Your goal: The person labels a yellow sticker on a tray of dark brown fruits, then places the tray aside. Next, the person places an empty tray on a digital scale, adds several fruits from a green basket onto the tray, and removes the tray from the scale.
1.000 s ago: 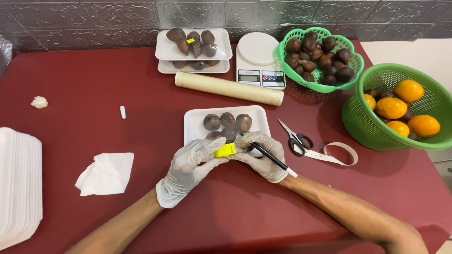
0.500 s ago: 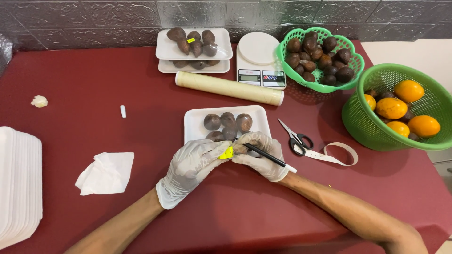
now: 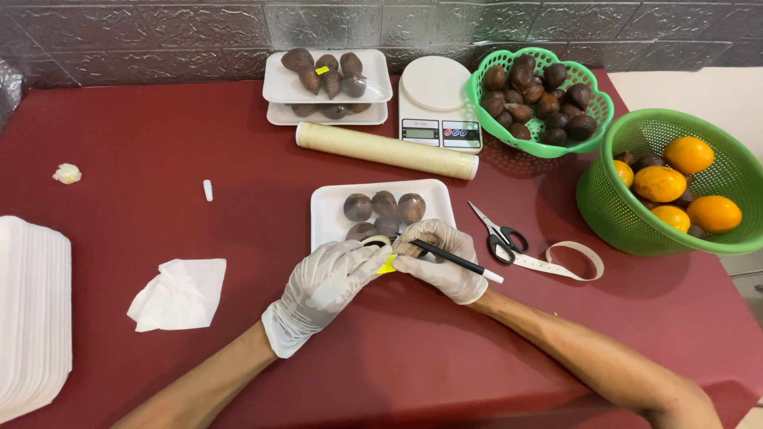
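Head view: nearest, the left gloved hand [image 3: 322, 282] and right gloved hand [image 3: 441, 258] meet at the front edge of the white foam tray [image 3: 330, 208], fingers curled shut around a small yellow sticky label [image 3: 387, 266] pinched between them. The right hand also grips a black pen with a white cap [image 3: 457, 262], its long axis running from the tip at the label out to the right, cap slightly nearer. Just beyond the fingers lie 5 brown scaly fruits [image 3: 385, 205] on the tray.
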